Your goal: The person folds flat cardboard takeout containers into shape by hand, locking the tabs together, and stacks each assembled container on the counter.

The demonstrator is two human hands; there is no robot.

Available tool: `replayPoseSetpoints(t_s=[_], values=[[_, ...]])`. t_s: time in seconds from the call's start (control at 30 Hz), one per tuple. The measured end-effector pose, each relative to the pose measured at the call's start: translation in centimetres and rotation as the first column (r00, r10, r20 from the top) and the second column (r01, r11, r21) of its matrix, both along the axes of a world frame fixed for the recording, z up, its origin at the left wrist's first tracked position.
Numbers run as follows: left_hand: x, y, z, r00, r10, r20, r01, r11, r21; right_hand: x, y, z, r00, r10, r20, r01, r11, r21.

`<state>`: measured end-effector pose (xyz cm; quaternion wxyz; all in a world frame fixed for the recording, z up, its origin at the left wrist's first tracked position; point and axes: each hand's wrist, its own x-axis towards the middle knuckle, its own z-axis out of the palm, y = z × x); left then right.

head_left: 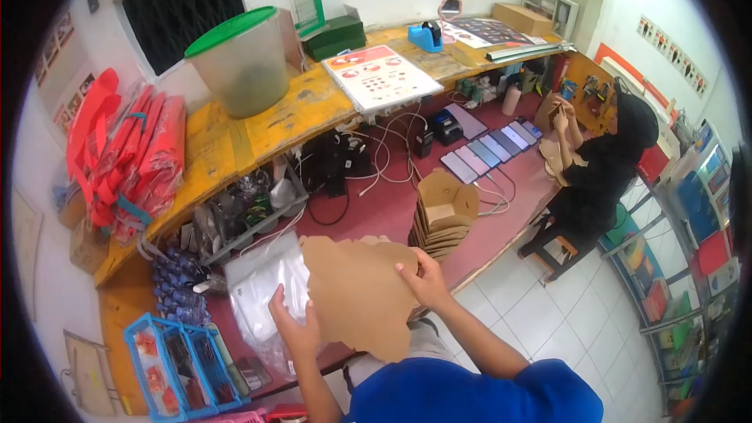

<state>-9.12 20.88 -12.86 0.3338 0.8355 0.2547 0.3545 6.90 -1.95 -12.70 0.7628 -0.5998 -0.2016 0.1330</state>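
Observation:
A flat brown cardboard box blank with a notched outline is in front of me, over the table edge and my lap. My right hand grips its right edge, thumb on top and fingers behind. My left hand is by the blank's left edge, fingers apart; whether it touches the board I cannot tell. Under that hand lies a pile of clear plastic bags. Beyond the blank stands a stack of folded brown cardboard trays, nested in one another.
Blue baskets stand at the lower left. Several phones lie in a row further along the red table, near white cables. A yellow shelf overhangs the back. At right, a co-worker sits handling brown cardboard.

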Motion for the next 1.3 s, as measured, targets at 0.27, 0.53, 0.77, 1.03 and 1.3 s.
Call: replayPoseSetpoints(t_s=[0.27, 0.53, 0.77, 1.03, 1.3], values=[[3.3, -7.2, 7.2, 0.847, -0.443, 0.293, 0.531, 0.686, -0.498, -0.9, 2.3, 5.0, 0.955, -0.157, 0.252, 0.131, 0.985, 0.115], [5.5, -4.9, 7.9, 0.733, -0.129, 0.668, 0.656, 0.396, -0.643, -2.3, 2.6, 7.5, 0.545, 0.247, 0.801, -0.006, 0.957, -0.290], [5.3, -4.4, 6.4, 0.857, -0.143, 0.496, 0.472, 0.605, -0.641, -1.0, 2.1, 7.9, 0.690, 0.342, 0.638, -0.165, 0.933, -0.321], [3.0, -4.6, 3.2, 0.852, -0.177, 0.493, 0.508, 0.509, -0.695, 2.6, 2.7, 9.1, 0.885, 0.062, 0.461, -0.007, 0.993, -0.121], [0.9, -4.3, 3.4, 0.836, -0.306, 0.455, 0.548, 0.497, -0.673, 6.5, 1.9, 14.0, 0.734, 0.094, 0.672, 0.136, 0.950, -0.282]])
